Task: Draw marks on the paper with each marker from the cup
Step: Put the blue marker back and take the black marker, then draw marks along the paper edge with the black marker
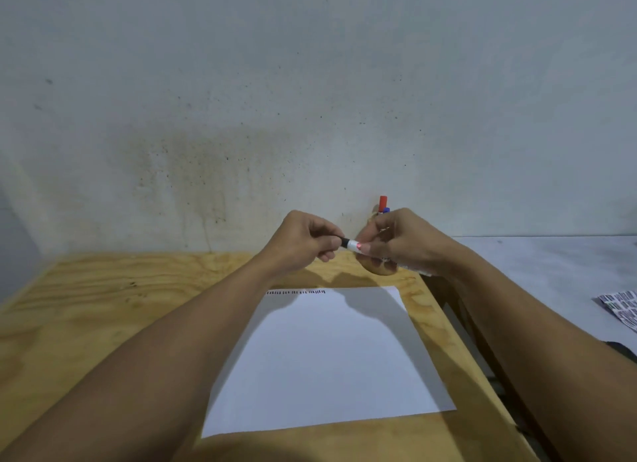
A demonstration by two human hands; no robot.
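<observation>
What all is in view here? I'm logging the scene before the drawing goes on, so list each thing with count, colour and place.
Table: one, light plywood, against the wall.
Paper: one, white, flat on the table, a row of dark marks along its far edge.
Held marker: one, white barrel with black end, between both hands above the paper's far edge.
Cup: one, tan, mostly hidden behind the right hand.
Markers in cup: two seen, red and blue tops.
Patterned sheet: one, far right.
Left hand: grip on the black end.
Right hand: grip on the barrel.

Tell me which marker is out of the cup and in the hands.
The black-capped marker, held level between the left hand and right hand above the paper. The red-capped marker and blue-capped marker stand upright behind the right hand.
</observation>
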